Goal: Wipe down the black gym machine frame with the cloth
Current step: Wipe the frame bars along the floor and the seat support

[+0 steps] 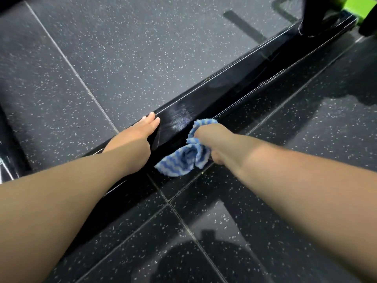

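Black gym machine frame (244, 78) lies low on the floor (122, 48), a glossy beam running on a slant from the lower left up to the upper right across dark speckled tiles. On its left stretch the left hand (138, 131) rests flat along the far top edge, with the fingers (152, 119) straight and pressed together, holding nothing. Just right of those fingertips the top face of the beam shows a patch of pale streaks (179, 119). Next comes the cloth (183, 160), striped blue and white and bunched up, lying against the near side of the beam, with a loose corner hanging towards the tile seam. The right hand (212, 139) is closed round it. One tuft of fabric sticks out above the knuckles and the larger fold spills out below, while the fingers themselves are hidden under the hand. Further right the beam carries on bare and shiny to a black upright (322, 15) at the top edge, with a bright green part (355, 11) beside it in the corner.
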Available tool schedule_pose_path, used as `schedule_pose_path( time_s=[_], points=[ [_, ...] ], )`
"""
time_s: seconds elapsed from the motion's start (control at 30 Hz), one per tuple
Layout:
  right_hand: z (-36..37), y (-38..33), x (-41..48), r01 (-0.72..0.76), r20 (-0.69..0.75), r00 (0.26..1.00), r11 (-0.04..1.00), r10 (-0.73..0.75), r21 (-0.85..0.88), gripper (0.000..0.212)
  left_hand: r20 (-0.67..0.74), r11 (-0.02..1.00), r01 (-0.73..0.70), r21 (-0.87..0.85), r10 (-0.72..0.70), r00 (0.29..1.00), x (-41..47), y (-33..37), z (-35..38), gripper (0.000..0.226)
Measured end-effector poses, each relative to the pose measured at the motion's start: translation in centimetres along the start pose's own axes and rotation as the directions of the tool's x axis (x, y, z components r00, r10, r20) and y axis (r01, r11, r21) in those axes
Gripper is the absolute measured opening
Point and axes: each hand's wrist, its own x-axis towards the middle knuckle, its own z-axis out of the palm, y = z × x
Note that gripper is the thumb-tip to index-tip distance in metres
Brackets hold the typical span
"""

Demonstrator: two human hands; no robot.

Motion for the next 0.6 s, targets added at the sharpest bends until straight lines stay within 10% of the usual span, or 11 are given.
schedule_pose_path(
  time_s=[0.1, 0.17, 0.23, 0.33, 0.6],
  points=[
    [-1.7, -1.2, -0.8, 0.132, -0.187, 0.957, 0.909, -0.220, -0.395, 0.010, -0.040, 1.000, -0.004, -0.017, 0.003, 0.999, -0.1, 0.2, 0.5, 0.082],
    [-2.6, -1.5, -1.5, 0.309, -0.309, 0.790, 0.780, -0.529, -0.545, 0.028, -0.077, 0.999, 0.035, -0.042, -0.038, 0.996, -0.6, 0.8, 1.0, 0.072],
    [-4.1, -1.7, -0.7, 0.510, -0.002, 0.602, 0.386, -0.798, -0.769, 0.049, -0.174, 0.995, 0.070, -0.069, -0.081, 0.981, -0.4, 1.3, 1.0, 0.061],
    [-6.0, -1.8, 0.8, 0.424, 0.402, 0.709, -0.106, -0.580, -0.900, 0.061, -0.312, 0.998, -0.053, -0.033, 0.040, 0.949, 1.6, 2.4, 0.4, 0.055],
    [-10.6, -4.9, 5.7, 0.031, -0.176, 0.825, 0.354, -0.537, -0.935, 0.059, -0.205, 0.969, -0.242, -0.042, 0.229, 0.952, 9.2, 7.2, -0.6, 0.044]
  ],
)
